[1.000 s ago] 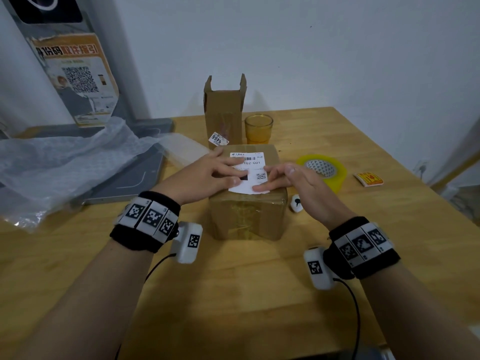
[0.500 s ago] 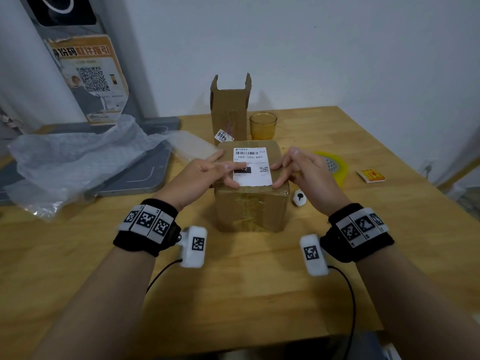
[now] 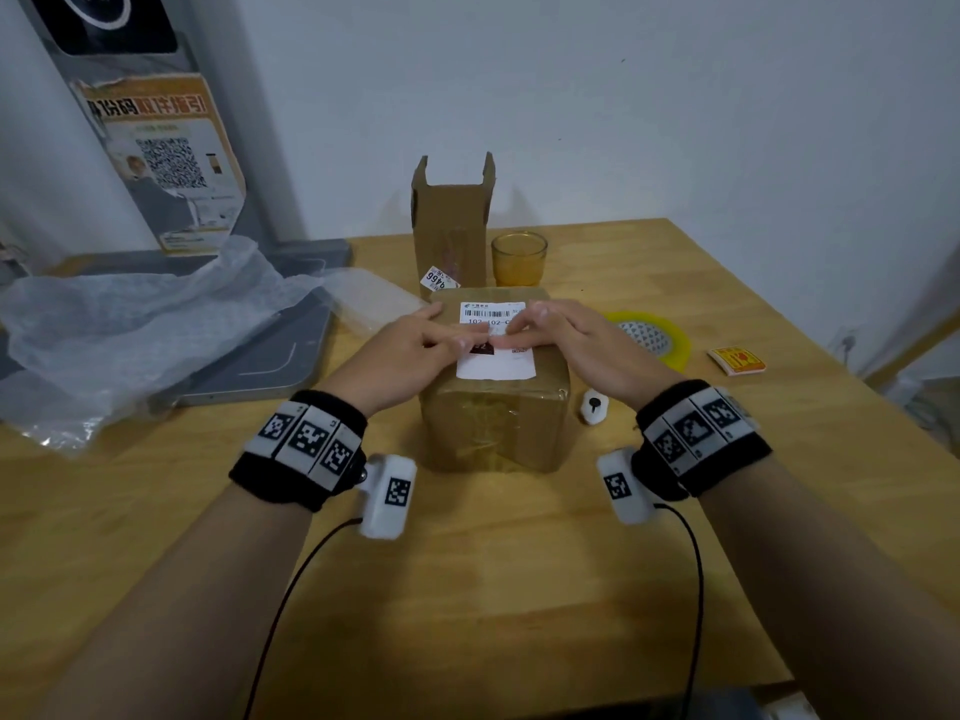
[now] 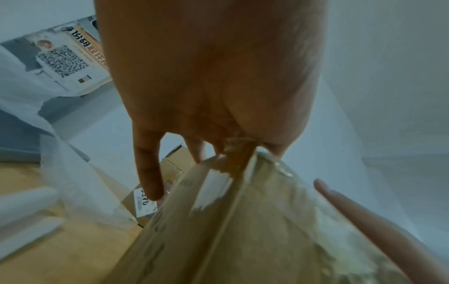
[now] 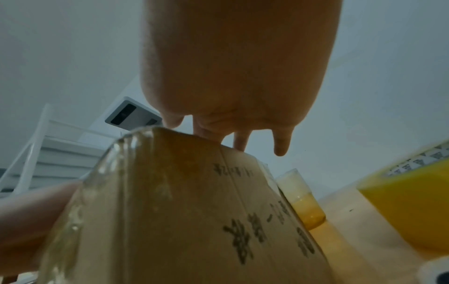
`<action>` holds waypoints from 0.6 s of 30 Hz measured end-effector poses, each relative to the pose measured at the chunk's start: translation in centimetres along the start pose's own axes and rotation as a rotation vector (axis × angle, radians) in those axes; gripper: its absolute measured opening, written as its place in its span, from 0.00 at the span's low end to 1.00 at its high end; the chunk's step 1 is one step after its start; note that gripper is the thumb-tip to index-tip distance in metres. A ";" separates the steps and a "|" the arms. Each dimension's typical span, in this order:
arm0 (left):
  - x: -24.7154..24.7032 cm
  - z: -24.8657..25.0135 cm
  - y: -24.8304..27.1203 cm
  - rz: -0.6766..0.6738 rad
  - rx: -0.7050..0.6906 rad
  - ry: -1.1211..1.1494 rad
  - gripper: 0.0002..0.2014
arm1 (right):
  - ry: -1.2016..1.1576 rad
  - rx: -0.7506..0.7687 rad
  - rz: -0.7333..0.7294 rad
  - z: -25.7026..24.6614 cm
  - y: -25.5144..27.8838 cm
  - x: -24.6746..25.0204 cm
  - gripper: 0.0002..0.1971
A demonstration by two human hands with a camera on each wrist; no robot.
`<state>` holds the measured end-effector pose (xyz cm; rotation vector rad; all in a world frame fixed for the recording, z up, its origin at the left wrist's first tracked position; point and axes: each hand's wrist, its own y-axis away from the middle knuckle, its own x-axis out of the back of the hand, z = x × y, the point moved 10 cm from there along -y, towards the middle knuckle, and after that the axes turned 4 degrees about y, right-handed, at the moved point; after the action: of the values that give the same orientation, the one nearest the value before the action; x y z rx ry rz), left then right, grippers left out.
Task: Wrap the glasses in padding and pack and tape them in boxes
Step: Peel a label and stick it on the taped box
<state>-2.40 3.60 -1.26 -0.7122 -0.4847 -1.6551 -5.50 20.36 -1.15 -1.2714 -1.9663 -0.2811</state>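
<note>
A taped brown cardboard box (image 3: 493,423) stands in the middle of the wooden table (image 3: 467,589), with a white shipping label (image 3: 496,363) on its top. My left hand (image 3: 415,345) reaches in from the left and its extended fingers press on the label. From the right, my right hand (image 3: 566,337) lays its fingertips on the label too, nearly meeting the left ones. The left wrist view shows the box's (image 4: 243,230) taped side close up, as does the right wrist view of the box (image 5: 194,211). An amber glass (image 3: 518,258) stands behind the box.
A tall open carton (image 3: 451,236) stands at the back beside the glass. Bubble wrap (image 3: 140,324) lies over a grey tray (image 3: 270,361) on the left. A yellow tape roll (image 3: 649,337), a small white tool (image 3: 594,406) and a red-yellow sticker pad (image 3: 736,360) lie on the right.
Half a second ago my hands were apart at the label's left and right edges. Now both sets of fingertips have come together on the middle of the label.
</note>
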 end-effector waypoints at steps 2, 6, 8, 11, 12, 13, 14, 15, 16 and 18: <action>0.6 0.0 -1.3 0.003 -0.008 -0.028 0.14 | 0.054 0.010 -0.015 0.6 -1.3 -0.2 0.25; 1.5 -0.2 -4.3 -0.030 -0.052 -0.040 0.12 | 0.183 -0.091 -0.054 2.6 -3.7 -0.6 0.25; 1.4 -0.6 -5.4 -0.045 -0.054 -0.048 0.13 | 0.219 -0.113 -0.041 2.6 -4.2 -0.2 0.23; 1.5 -1.2 -6.7 -0.033 -0.061 -0.062 0.15 | 0.237 -0.141 -0.021 2.9 -4.9 0.1 0.22; 1.5 -1.3 -6.8 -0.028 -0.069 -0.054 0.16 | 0.231 -0.144 -0.019 2.9 -5.0 0.3 0.21; 1.5 -1.4 -6.9 -0.025 -0.073 -0.046 0.16 | 0.222 -0.149 -0.015 3.2 -5.2 0.4 0.21; 1.4 -1.5 -6.9 -0.020 -0.079 -0.043 0.16 | 0.217 -0.146 -0.014 3.2 -5.1 0.5 0.20; 1.4 -1.6 -6.8 -0.017 -0.083 -0.041 0.16 | 0.195 -0.143 -0.012 3.3 -5.0 0.6 0.20; 1.4 -1.8 -6.6 -0.018 -0.080 -0.032 0.16 | 0.161 -0.143 -0.015 3.2 -4.7 0.5 0.20; 1.3 -1.9 -6.1 -0.033 -0.072 -0.011 0.18 | 0.101 -0.140 -0.024 3.2 -3.9 0.3 0.21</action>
<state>-8.87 2.70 -1.36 -0.7703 -0.4489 -1.7071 -10.46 20.43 -2.33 -1.2963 -1.9037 -0.4935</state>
